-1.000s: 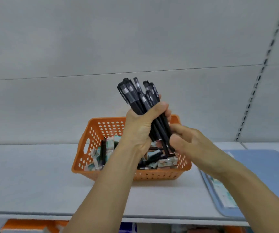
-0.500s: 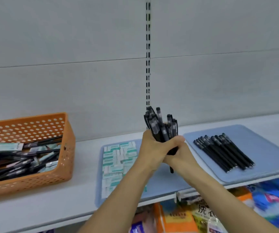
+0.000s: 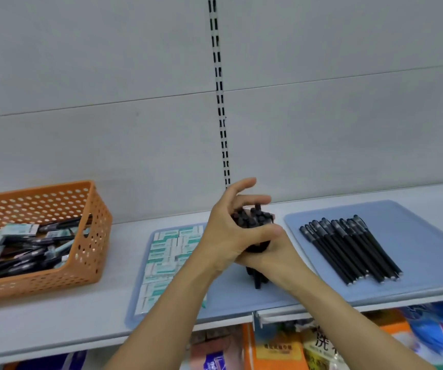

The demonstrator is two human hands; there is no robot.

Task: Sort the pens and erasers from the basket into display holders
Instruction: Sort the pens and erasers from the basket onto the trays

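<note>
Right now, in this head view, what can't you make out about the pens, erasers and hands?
- Bundle of pens: count and shafts hidden by the left hand and right hand wrapped round it.
- Right hand fingers: behind the bundle and the left hand.
- Erasers on the left tray: partly covered by the left forearm; print too small.
- Orange basket: cut off by the left edge.
- Goods on the lower shelf: blurred.

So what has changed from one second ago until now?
The bundle of black pens went from above the orange basket to between the two blue trays. The left hand now loosens its upper fingers; the right hand grips the bundle from below. Pens stayed bunched.
</note>
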